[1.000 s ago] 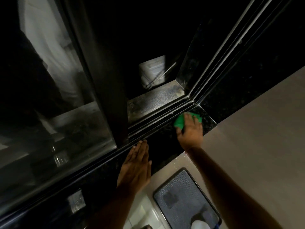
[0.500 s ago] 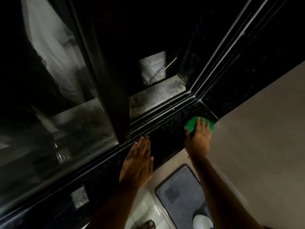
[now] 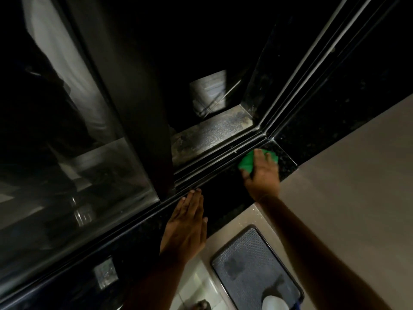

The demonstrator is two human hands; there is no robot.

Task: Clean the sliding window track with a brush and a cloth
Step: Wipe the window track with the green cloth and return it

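Observation:
My right hand [image 3: 262, 173] presses a green cloth [image 3: 247, 163] flat onto the black granite sill [image 3: 225, 189], right beside the sliding window track [image 3: 214, 159] and near its right corner. My left hand [image 3: 186, 229] lies flat on the sill with fingers together and straight, fingertips touching the track's near edge; it holds nothing. The track's rails run diagonally from lower left to the corner at the right. No brush shows in this view.
The dark sliding glass pane and its frame [image 3: 134, 113] stand left of the open gap. A dusty outer ledge [image 3: 212, 133] lies beyond the track. Below the sill sits a grey textured tray [image 3: 250, 265] with a white object [image 3: 273, 303]. A beige wall [image 3: 348, 175] is at right.
My right hand slid the green cloth away from the track toward the right sill corner, then back left against the track edge. My left hand stayed flat in place.

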